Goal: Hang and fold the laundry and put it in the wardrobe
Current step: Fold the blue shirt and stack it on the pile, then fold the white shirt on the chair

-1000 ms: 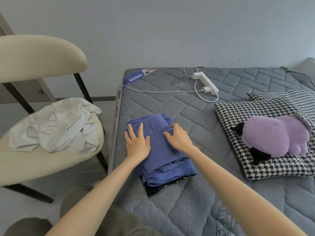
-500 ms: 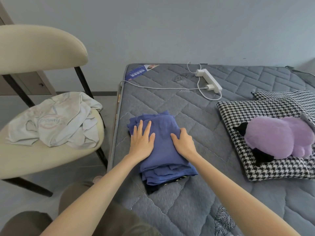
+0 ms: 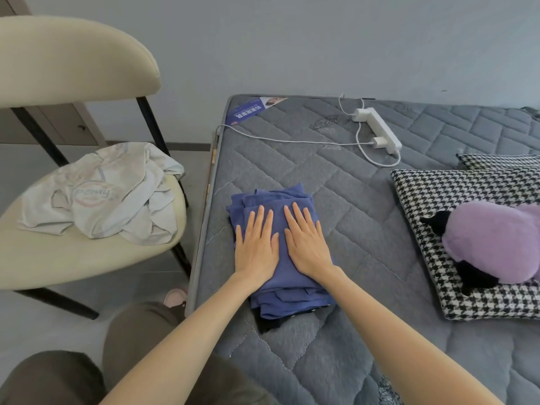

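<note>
A folded blue garment (image 3: 280, 290) lies near the left edge of the grey quilted mattress (image 3: 350, 217), with a dark item peeking out under its near end. My left hand (image 3: 255, 244) and my right hand (image 3: 306, 242) lie flat side by side on top of the blue garment, fingers straight and pointing away from me. A crumpled white T-shirt (image 3: 108, 194) with a round print lies on the seat of the cream chair (image 3: 73, 255) to the left of the bed.
A houndstooth cushion (image 3: 455, 200) with a purple plush toy (image 3: 493, 244) on it sits at the right. A white power strip (image 3: 377, 130) with a charger and cables lies near the head of the mattress. My knees and a pink slipper (image 3: 175, 296) are at the bed's left edge.
Both hands came together on top of the blue garment, and my right hand flattened from a curled pose at the fold's right side. The view shifted slightly.
</note>
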Demonstrator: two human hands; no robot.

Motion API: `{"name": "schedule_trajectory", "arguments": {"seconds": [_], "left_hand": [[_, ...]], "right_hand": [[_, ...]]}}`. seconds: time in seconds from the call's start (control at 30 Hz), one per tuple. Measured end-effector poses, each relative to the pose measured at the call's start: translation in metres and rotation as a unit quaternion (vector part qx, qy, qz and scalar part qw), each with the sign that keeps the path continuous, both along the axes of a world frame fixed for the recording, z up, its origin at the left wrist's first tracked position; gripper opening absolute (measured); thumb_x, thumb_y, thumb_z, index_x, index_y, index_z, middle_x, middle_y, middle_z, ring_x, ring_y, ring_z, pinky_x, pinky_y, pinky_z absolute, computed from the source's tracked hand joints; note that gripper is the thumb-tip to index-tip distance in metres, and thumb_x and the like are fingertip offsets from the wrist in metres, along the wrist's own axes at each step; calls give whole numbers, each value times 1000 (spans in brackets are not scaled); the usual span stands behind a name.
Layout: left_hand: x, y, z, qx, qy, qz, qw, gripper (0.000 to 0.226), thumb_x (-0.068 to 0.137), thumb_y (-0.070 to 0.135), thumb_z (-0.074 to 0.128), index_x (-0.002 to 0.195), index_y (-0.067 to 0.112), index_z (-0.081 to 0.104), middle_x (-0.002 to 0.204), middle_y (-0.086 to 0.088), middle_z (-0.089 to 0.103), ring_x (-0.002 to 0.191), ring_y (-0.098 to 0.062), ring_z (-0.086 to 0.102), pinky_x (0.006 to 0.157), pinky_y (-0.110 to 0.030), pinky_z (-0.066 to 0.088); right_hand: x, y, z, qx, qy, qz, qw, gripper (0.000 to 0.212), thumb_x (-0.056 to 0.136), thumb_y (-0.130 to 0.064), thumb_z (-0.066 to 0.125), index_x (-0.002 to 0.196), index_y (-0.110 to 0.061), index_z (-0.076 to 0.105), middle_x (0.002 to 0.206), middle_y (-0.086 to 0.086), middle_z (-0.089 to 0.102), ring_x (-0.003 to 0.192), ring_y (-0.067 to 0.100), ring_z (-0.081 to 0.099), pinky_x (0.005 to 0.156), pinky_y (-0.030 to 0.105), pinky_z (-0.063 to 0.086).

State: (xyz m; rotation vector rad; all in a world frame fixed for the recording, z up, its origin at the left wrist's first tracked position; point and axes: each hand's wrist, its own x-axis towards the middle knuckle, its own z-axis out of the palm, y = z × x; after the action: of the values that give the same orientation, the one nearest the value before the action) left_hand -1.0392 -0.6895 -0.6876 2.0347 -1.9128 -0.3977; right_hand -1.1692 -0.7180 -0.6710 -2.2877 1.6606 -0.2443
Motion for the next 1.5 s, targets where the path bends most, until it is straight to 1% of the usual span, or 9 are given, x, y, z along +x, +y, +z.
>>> {"name": "schedule_trajectory", "arguments": {"seconds": [0.17,0.33,0.47,0.57,0.7,0.87,1.1,1.27,1.5], "left_hand": [[-3,-2,-12,-16,12,7,1000,55,103,36,22,153,25,2,161,4,-6,147,-14,-11,118,-42,-5],[-1,0,-9,-4,34,0,999,55,103,37,23,153,26,2,160,6,-7,147,-12,-12,119,-44,-6],[11,0,7,35,-23,-33,999,57,102,44,20,153,28,0,160,7,-8,147,-12,-10,116,-52,-8],[32,5,27,23,-40,-57,997,55,102,42,25,153,26,9,161,6,7,147,-13,5,117,-52,3],[66,16,58,-44,9,-24,999,50,102,32,35,150,19,27,148,-3,41,135,-22,38,109,-43,31],[119,34,90,-71,42,40,996,48,101,29,39,147,19,32,134,-10,54,118,-28,53,92,-40,45],[212,70,104,-69,84,165,980,45,101,29,38,145,22,36,139,-2,51,123,-23,50,96,-36,41],[271,89,96,-48,119,220,967,46,100,27,39,145,23,33,139,-2,49,123,-21,48,99,-35,40],[319,93,60,-16,129,237,963,50,100,22,40,149,21,29,145,-4,43,130,-20,43,100,-31,35]], "right_hand": [[-3,-5,-15,8,-66,-4,998,53,105,-29,24,153,-29,4,162,-5,-4,149,18,-9,121,44,1],[-3,-3,-14,9,-89,-4,996,52,105,-29,26,153,-30,6,162,-6,-2,149,17,-7,122,42,1],[-5,-2,3,-1,-58,1,998,50,104,-29,33,152,-22,23,160,1,17,148,21,12,121,42,8],[-3,-8,30,-39,1,12,999,43,100,-26,42,142,-17,44,144,4,46,132,23,40,114,40,24],[17,-12,75,-61,-31,24,997,38,95,-18,45,133,-18,51,131,2,57,120,26,48,96,38,37],[64,-5,113,-90,-68,94,989,37,96,-19,45,133,-18,50,130,0,58,118,24,50,92,38,43],[153,0,116,-39,-131,162,977,35,97,-19,45,131,-17,52,130,0,57,111,21,55,84,32,44],[218,-2,83,47,-105,195,974,38,96,-24,48,134,-17,49,138,6,50,121,25,51,96,39,45],[284,-17,15,150,-16,219,964,54,95,-32,51,145,-20,34,149,10,33,128,34,42,101,44,42]]}}
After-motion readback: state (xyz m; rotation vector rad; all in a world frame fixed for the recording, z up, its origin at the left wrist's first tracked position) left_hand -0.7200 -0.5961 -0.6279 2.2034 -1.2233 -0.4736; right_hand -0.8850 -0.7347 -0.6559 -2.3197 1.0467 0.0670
